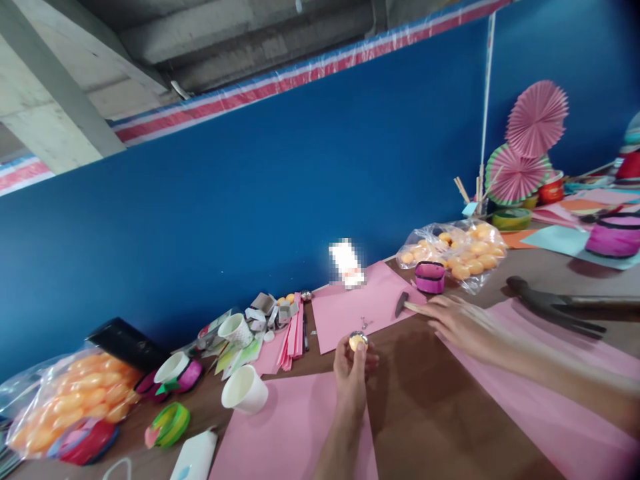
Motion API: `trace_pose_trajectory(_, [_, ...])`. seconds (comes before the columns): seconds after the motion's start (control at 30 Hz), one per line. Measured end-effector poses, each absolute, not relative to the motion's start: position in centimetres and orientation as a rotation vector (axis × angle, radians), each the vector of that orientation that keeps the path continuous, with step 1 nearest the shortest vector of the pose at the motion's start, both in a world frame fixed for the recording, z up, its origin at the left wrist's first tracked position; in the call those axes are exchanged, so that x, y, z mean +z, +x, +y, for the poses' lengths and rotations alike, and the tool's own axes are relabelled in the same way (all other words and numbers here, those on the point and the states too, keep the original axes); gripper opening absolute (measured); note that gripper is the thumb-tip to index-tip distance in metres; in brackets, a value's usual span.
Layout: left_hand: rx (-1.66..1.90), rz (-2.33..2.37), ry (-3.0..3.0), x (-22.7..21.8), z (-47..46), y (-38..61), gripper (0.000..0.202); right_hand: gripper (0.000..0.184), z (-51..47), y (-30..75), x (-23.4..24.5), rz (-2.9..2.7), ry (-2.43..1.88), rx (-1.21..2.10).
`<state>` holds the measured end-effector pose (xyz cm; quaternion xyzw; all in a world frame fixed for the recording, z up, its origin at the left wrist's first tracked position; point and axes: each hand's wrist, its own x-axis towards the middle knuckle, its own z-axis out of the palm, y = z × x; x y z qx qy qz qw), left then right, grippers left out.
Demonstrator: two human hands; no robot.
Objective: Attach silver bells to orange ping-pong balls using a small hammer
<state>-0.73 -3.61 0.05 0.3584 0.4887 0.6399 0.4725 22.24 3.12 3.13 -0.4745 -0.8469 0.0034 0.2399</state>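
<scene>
My left hand [353,367] is raised over the brown table [425,400], fingers pinched round a small yellow ball with a silver cap [358,341]. My right hand [457,320] reaches out to the right, blurred, its fingers lying over the wooden handle of a small hammer [406,305] on the table. The hammer's dark head rests by the edge of a pink paper sheet [350,307].
Bags of orange balls sit at the far right [457,253] and near left [70,393]. Paper cups [245,390], a green tape roll [170,423], a pink tape roll [430,277], paper scraps and pink fans [535,120] line the blue wall. A larger hammer [555,307] lies right.
</scene>
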Motion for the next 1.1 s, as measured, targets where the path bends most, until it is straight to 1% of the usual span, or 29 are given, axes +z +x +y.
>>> trace_pose_trajectory(0.13, [1.599,1.173,0.854,-0.3,-3.4,-1.0,0.043,0.024,4.2,17.2,4.7,-2.505,-1.211,0.035])
trace_pose_trajectory(0.27, [1.599,1.207,0.831,-0.3,-3.3,-0.9,0.047,0.023,6.1,13.1,4.9,-2.59,-1.256,0.123])
trace_pose_trajectory(0.37, [1.617,1.191,0.843,-0.1,-3.2,-0.8,0.044,0.023,7.4,11.6,4.4,-2.613,-1.28,0.177])
trace_pose_trajectory(0.7, [1.624,1.19,0.824,-0.3,-3.0,-0.6,0.046,0.022,8.0,11.1,3.2,-2.63,-1.287,0.28])
trace_pose_trajectory(0.97, [1.569,1.179,0.87,0.3,-3.4,-0.9,0.045,0.015,7.7,11.3,2.7,-2.58,-1.231,0.325])
trace_pose_trajectory(1.1, [1.567,1.161,0.843,0.7,-3.5,-0.8,0.047,0.018,6.9,11.8,3.1,-2.491,-1.221,0.35])
